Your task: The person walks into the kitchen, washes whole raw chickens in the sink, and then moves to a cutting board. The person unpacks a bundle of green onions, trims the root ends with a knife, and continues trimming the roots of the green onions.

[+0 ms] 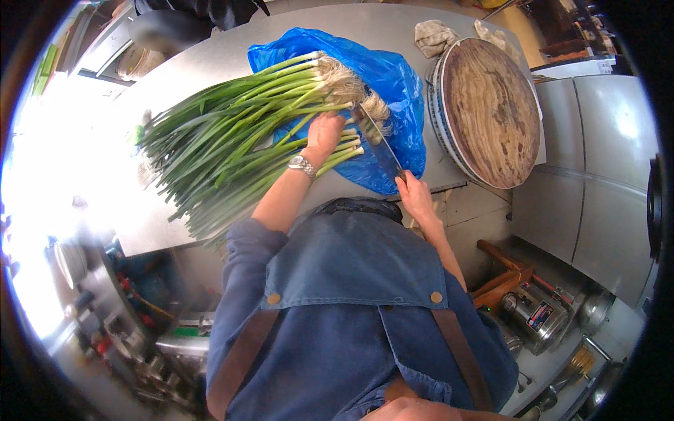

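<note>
A large pile of long scallions (237,121) lies across a blue plastic bag (404,97), leaves to the left and pale root ends to the right. My left hand (325,132), with a metal watch at its wrist, is closed on a scallion stalk near its white end. In my right hand (415,197) is the handle of a broad kitchen knife (376,138). Its blade slants up and left, its tip at the root end beside my left hand. Bushy roots (339,81) still hang on the upper stalks. Several stalks nearer me end in bare white tips.
The metal table (221,60) carries it all. A thick round wooden chopping board (489,113) stands at the right, with crumpled cloths (434,38) behind it. Steel cabinets (600,158) flank the right side. Beyond the table, a person in dark clothing (226,11) is partly visible.
</note>
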Action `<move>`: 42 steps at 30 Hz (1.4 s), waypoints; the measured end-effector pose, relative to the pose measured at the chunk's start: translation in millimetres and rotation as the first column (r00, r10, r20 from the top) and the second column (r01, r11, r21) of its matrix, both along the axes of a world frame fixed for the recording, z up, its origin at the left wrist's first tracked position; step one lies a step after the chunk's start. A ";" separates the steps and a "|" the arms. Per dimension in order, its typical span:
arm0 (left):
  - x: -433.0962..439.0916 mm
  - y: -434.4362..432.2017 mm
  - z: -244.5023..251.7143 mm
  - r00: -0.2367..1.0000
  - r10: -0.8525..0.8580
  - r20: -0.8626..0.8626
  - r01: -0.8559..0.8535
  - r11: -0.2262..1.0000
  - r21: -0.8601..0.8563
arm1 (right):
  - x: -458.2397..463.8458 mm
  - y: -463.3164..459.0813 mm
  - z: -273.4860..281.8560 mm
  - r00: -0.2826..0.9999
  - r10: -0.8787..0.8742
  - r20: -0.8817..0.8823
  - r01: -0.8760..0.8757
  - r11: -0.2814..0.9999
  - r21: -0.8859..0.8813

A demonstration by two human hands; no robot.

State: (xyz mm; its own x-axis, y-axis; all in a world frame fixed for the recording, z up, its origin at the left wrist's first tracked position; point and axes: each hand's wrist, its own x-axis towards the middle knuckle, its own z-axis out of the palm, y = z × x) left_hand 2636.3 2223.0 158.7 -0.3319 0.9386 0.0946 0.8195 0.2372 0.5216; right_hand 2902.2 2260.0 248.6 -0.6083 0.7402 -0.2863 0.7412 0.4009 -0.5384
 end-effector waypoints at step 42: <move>-38.3 -16.1 18.5 0.940 0.126 -0.316 -0.088 0.987 0.133 | 4.4 -1.5 -38.1 0.952 -0.294 -0.081 0.243 0.892 -0.381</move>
